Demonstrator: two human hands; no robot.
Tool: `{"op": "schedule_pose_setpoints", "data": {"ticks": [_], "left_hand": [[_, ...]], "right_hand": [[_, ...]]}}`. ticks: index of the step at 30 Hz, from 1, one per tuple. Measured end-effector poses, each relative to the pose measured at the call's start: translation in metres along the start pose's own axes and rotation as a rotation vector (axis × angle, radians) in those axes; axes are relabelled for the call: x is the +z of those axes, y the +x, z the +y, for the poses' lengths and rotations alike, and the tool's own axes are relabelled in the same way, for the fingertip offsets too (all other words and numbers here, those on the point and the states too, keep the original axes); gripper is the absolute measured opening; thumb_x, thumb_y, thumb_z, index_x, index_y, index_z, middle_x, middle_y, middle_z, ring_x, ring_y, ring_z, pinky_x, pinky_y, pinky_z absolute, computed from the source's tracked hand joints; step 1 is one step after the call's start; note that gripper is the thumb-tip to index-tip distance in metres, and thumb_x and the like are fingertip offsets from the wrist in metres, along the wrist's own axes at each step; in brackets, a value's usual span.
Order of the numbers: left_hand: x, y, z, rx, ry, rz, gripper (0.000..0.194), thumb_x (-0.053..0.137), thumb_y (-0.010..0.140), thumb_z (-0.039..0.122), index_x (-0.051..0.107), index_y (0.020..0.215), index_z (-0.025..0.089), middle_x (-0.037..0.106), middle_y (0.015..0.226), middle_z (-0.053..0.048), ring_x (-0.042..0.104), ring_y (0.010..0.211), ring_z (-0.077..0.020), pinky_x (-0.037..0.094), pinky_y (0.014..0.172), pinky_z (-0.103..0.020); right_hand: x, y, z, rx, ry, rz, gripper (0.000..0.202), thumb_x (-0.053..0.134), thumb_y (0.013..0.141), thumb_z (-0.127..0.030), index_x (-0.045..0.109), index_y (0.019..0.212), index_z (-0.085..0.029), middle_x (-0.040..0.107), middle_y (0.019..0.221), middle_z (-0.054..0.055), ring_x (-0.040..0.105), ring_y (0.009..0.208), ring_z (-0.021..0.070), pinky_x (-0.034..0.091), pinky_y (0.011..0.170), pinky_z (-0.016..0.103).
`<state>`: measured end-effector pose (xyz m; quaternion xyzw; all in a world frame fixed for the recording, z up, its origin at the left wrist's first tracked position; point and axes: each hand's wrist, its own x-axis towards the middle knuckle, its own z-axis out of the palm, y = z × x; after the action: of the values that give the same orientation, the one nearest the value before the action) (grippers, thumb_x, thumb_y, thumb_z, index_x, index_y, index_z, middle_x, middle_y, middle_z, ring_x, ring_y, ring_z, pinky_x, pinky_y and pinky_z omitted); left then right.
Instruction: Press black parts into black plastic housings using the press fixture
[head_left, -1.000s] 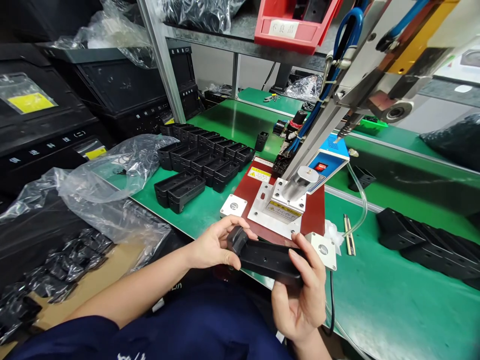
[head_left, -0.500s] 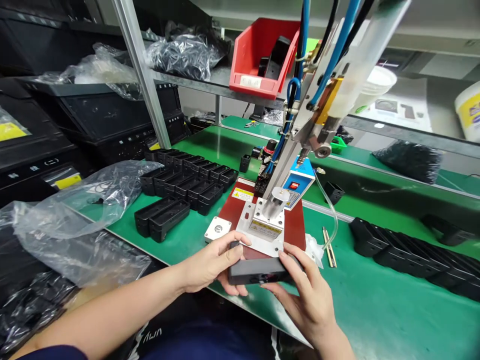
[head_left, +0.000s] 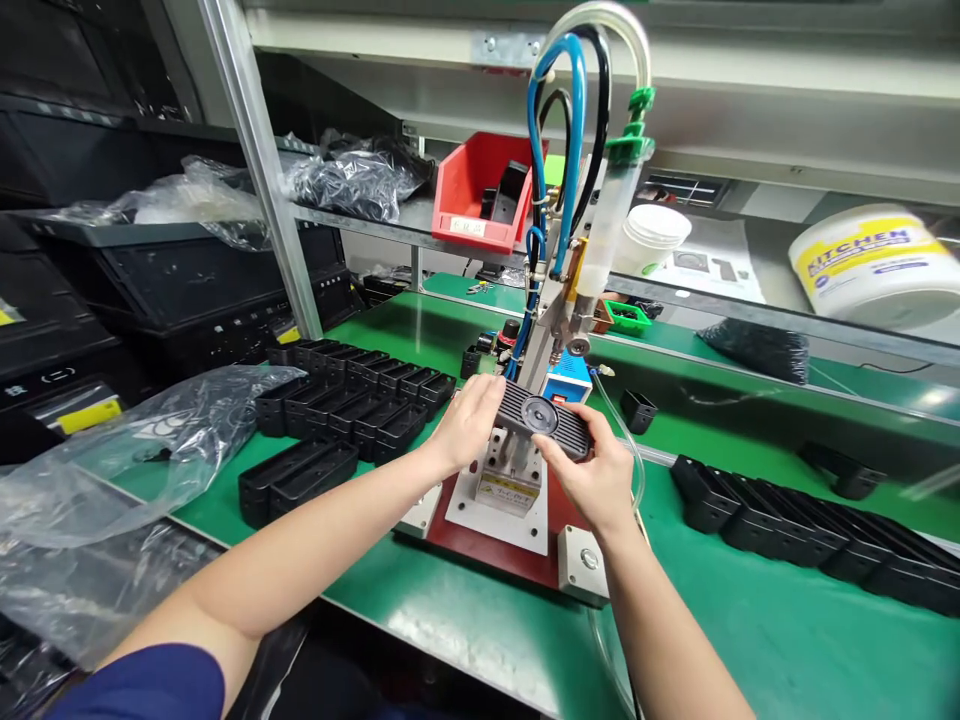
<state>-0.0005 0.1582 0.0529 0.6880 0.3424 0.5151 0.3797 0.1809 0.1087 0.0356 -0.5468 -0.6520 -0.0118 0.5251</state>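
A black plastic housing (head_left: 540, 415) with a ribbed face and a round recess is held between my two hands. My left hand (head_left: 471, 420) grips its left end, and my right hand (head_left: 596, 470) grips the right end with the thumb along the lower edge. The part is at the top of the round metal post (head_left: 517, 455) of a bench machine; whether it touches the post is hidden. Above it hangs the machine's clear syringe (head_left: 607, 220) with a green cap, tilted, its lower tip near the metal head. A brown-red base (head_left: 487, 550) carries the machine.
Rows of black housings (head_left: 360, 400) stand at the left on the green bench (head_left: 465, 635), with more housings (head_left: 810, 530) leaning together at the right. A white button box (head_left: 583, 562) sits at the base's right corner. Plastic bags (head_left: 150, 440), a red bin (head_left: 480, 190) and white buckets (head_left: 874, 265) are around.
Both hands have lifted the housing from in front of the machine's base up to the post. Its ribbed face now shows. The camera view has shifted, revealing the whole syringe and base.
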Motion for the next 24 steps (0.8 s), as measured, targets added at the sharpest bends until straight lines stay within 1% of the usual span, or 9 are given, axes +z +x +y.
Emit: {"op": "schedule_pose_setpoints", "data": {"ticks": [3, 5, 7, 11, 15, 18, 21, 24], "left_hand": [[0.009, 0.014, -0.013, -0.050, -0.076, 0.011, 0.040, 0.036, 0.096, 0.051, 0.052, 0.078, 0.018, 0.056, 0.083, -0.003, 0.050, 0.084, -0.0187, 0.038, 0.084, -0.031], [0.013, 0.015, -0.019, -0.086, -0.100, 0.007, 0.040, 0.038, 0.094, 0.051, 0.052, 0.078, 0.018, 0.055, 0.081, -0.003, 0.049, 0.082, -0.0188, 0.038, 0.082, -0.031], [0.016, 0.013, -0.022, -0.096, -0.089, 0.021, 0.038, 0.037, 0.094, 0.049, 0.053, 0.080, 0.018, 0.054, 0.082, -0.004, 0.048, 0.082, -0.0191, 0.038, 0.081, -0.032], [0.019, 0.009, -0.023, -0.067, -0.099, 0.045, 0.033, 0.034, 0.095, 0.043, 0.054, 0.090, 0.018, 0.054, 0.086, -0.004, 0.049, 0.086, -0.0194, 0.040, 0.082, -0.032], [0.018, 0.012, -0.026, -0.016, -0.117, 0.022, 0.031, 0.032, 0.094, 0.040, 0.053, 0.094, 0.017, 0.055, 0.085, -0.004, 0.051, 0.084, -0.0186, 0.042, 0.082, -0.031], [0.016, 0.017, -0.032, -0.007, -0.123, -0.037, 0.031, 0.032, 0.093, 0.039, 0.053, 0.091, 0.017, 0.054, 0.080, -0.003, 0.051, 0.077, -0.0168, 0.044, 0.075, -0.029], [0.015, 0.019, -0.038, -0.071, -0.180, -0.093, 0.032, 0.029, 0.093, 0.039, 0.052, 0.088, 0.017, 0.053, 0.072, -0.001, 0.050, 0.064, -0.0149, 0.044, 0.062, -0.027], [0.015, 0.020, -0.042, -0.092, -0.195, -0.095, 0.034, 0.028, 0.093, 0.040, 0.052, 0.085, 0.018, 0.053, 0.068, -0.001, 0.050, 0.059, -0.0143, 0.044, 0.057, -0.027]], "right_hand": [[0.002, 0.010, 0.004, 0.033, 0.011, -0.036, 0.053, 0.063, 0.078, -0.064, 0.063, 0.109, -0.021, 0.070, 0.098, 0.007, 0.065, 0.083, 0.0223, 0.052, 0.074, 0.036], [0.002, 0.010, 0.005, 0.053, 0.010, -0.069, 0.050, 0.059, 0.081, -0.063, 0.064, 0.106, -0.020, 0.070, 0.094, 0.006, 0.065, 0.079, 0.0212, 0.052, 0.072, 0.035], [0.003, 0.007, 0.006, 0.043, 0.011, -0.066, 0.048, 0.057, 0.084, -0.061, 0.064, 0.105, -0.019, 0.070, 0.095, 0.006, 0.065, 0.080, 0.0205, 0.052, 0.072, 0.034], [0.003, 0.003, 0.010, -0.055, 0.006, -0.042, 0.044, 0.059, 0.086, -0.055, 0.062, 0.110, -0.020, 0.069, 0.102, 0.007, 0.065, 0.087, 0.0200, 0.051, 0.077, 0.033], [0.002, 0.003, 0.012, -0.150, -0.056, -0.023, 0.043, 0.060, 0.086, -0.054, 0.060, 0.113, -0.020, 0.068, 0.103, 0.007, 0.064, 0.089, 0.0199, 0.052, 0.075, 0.031], [0.002, 0.003, 0.009, -0.161, -0.106, -0.009, 0.043, 0.059, 0.087, -0.055, 0.060, 0.112, -0.020, 0.068, 0.100, 0.007, 0.064, 0.085, 0.0191, 0.052, 0.072, 0.030], [0.005, 0.000, 0.006, -0.143, -0.149, -0.017, 0.046, 0.058, 0.087, -0.057, 0.060, 0.111, -0.019, 0.068, 0.099, 0.007, 0.065, 0.086, 0.0205, 0.052, 0.074, 0.032], [0.010, -0.008, 0.006, -0.098, -0.127, -0.028, 0.047, 0.056, 0.087, -0.057, 0.059, 0.113, -0.018, 0.068, 0.103, 0.008, 0.066, 0.089, 0.0218, 0.053, 0.077, 0.034]]}}
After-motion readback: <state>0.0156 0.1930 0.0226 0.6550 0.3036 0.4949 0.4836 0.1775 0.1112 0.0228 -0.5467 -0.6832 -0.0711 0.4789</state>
